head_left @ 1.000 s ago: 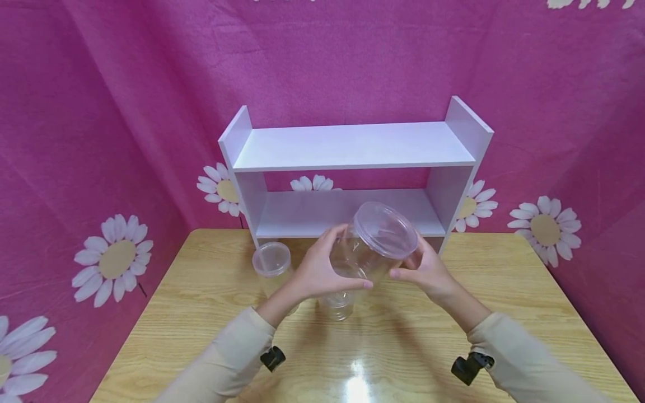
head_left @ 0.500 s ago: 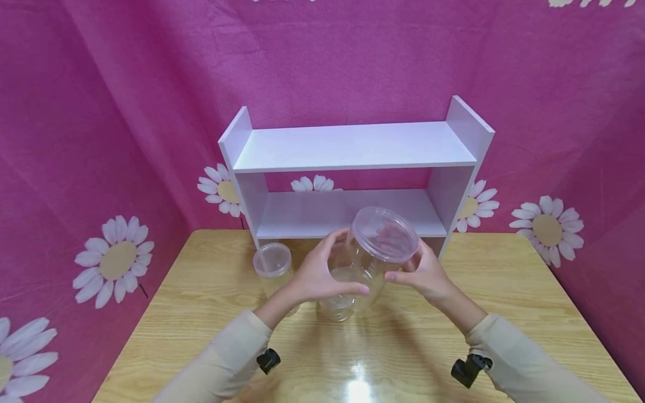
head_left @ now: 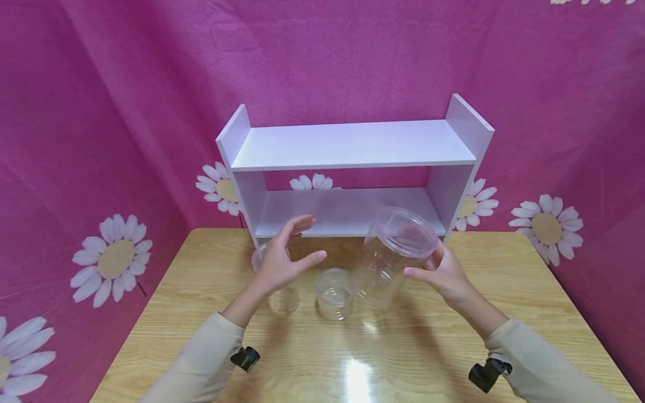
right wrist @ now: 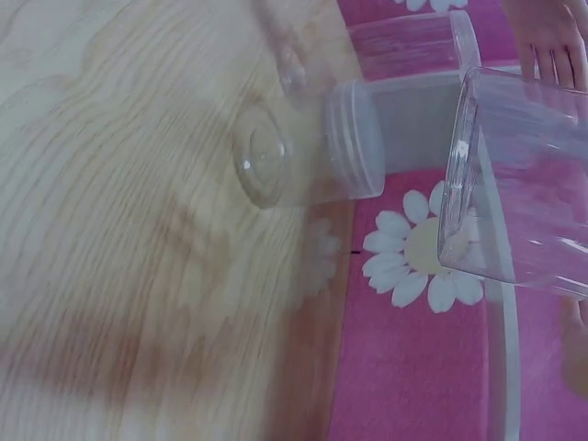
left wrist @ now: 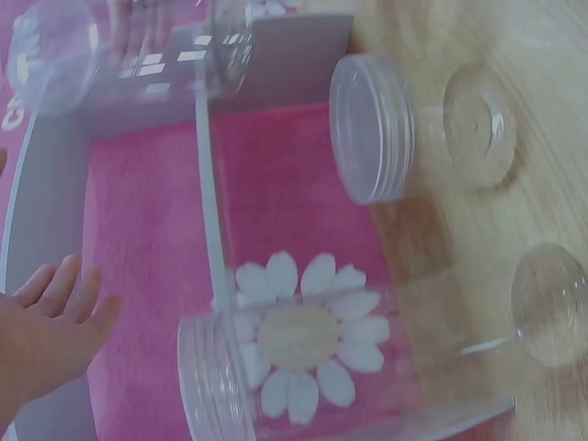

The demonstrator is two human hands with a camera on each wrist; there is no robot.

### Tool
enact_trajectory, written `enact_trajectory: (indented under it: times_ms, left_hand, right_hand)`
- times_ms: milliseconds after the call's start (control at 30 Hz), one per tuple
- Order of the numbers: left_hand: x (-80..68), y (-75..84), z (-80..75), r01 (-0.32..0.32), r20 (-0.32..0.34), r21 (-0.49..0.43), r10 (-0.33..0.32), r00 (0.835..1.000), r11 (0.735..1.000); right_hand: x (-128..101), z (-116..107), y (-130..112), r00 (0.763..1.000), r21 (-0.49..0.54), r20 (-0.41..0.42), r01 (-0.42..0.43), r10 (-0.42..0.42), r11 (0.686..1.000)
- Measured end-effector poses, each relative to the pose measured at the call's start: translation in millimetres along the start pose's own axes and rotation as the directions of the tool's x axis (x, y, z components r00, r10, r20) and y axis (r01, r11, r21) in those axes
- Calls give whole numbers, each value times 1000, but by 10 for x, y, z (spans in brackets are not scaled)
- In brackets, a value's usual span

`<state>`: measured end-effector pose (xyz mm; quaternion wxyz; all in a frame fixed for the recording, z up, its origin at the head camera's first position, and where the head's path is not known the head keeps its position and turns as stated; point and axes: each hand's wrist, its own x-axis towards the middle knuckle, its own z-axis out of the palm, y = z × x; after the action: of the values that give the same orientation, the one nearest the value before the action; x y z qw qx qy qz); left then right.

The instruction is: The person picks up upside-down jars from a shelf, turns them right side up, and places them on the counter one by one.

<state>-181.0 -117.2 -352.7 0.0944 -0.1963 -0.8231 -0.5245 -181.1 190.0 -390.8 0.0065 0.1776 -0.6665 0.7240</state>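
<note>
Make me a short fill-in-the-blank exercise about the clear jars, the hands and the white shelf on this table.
1. The right hand holds the tallest clear jar, which is tilted and still wears its ____.
2. The left hand hovers with fingers spread and holds ____.
3. The number of clear jars in view is ____.
4. Both boards of the white shelf hold ____ jars.

Missing words: lid; nothing; three; no
</note>
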Motion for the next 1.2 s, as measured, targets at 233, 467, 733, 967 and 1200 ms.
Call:
enact_trajectory:
  times_ms: [233, 467, 733, 967, 1200]
  left_hand:
    - [-5, -11, -232, 25, -216, -97, -45, 975, 995]
    - [25, -51, -430, -24, -436, -171, -54, 898, 985]
    - [85, -108, -619, -45, -579, -171, -64, 813, 984]
    - [189, -160, -757, -41, -629, -233, -118, 768, 972]
    - [269, -208, -858, -15, -604, -258, -149, 783, 966]
  right_hand:
    - [-72, -94, 57, 1000, -31, -7, -11, 11, 999]
    - [-115, -172, 144, 998, -4, 25, 66, -66, 998]
    - [-154, -229, 212, 995, -66, 47, 88, -85, 994]
    - [-181, -263, 269, 994, -106, 57, 97, -92, 990]
    - [-187, -267, 323, 993, -109, 68, 103, -96, 989]
